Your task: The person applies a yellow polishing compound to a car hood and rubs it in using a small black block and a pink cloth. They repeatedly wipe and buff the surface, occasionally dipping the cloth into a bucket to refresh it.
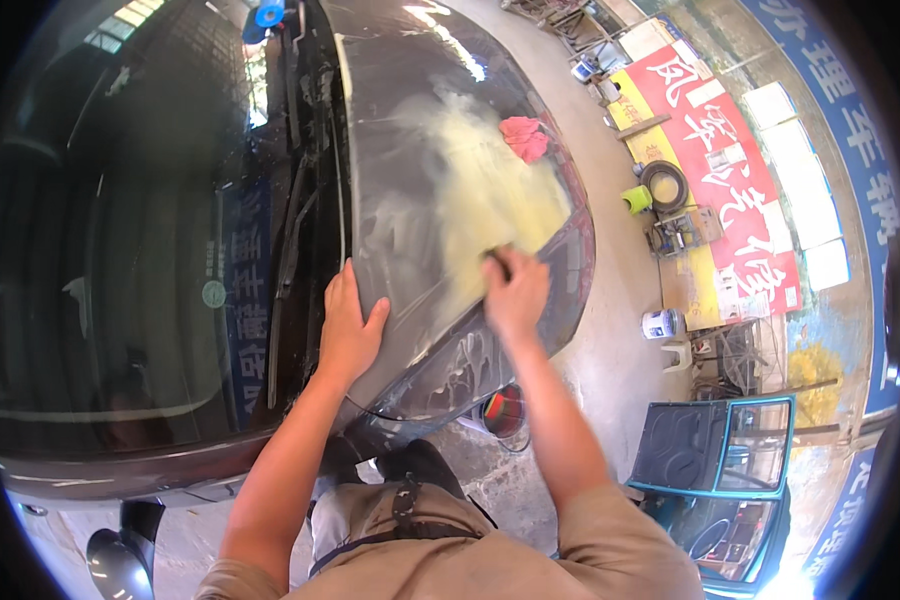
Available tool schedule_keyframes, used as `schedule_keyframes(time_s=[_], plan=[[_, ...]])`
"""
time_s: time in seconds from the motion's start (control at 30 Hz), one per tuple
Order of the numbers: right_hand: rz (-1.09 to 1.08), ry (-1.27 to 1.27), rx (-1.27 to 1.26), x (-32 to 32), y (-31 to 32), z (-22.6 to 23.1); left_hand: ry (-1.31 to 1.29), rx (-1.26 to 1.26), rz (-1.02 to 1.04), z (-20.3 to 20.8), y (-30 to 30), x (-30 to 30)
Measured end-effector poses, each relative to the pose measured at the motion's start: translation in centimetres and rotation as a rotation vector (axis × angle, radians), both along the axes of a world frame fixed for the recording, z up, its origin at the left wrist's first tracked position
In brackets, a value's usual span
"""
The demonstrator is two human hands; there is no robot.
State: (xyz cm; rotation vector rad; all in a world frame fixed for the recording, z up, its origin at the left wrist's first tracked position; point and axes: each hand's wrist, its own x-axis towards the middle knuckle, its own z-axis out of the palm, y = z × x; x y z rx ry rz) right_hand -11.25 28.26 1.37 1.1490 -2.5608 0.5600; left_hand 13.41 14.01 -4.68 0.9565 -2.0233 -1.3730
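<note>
In front of me is a dark car's hood (395, 190), dull and scuffed. A pale yellow patch (495, 190), powdery at its edges, spreads over its right part. My left hand (352, 328) lies on the hood next to the windshield's lower edge, fingers stretched and thumb apart, holding nothing. At the lower edge of the yellow patch, my right hand (517, 298) is closed round a small dark block (496, 263) pressed to the surface. My fingers hide most of that block. A crumpled pink-red cloth (524, 139) lies farther off on the hood.
The windshield (140, 250) and a wiper (292, 210) are on the left. Below the hood's near side stands a bucket (500, 410) with something red and green in it. Right, across the floor, are a tire (663, 185), a white pail (662, 323) and a teal vehicle door (715, 448).
</note>
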Motion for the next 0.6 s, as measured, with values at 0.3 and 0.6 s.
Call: schedule_keyframes(time_s=[0.3,0.6], plan=[[-0.011,0.078,-0.053,7.3,0.7,-1.4,-0.037,-0.04,0.001,-0.7,-0.3,-0.1],[-0.274,0.047,-0.079,-17.7,0.9,0.4,-0.086,-0.11,-0.048,-0.9,0.4,-0.8]])
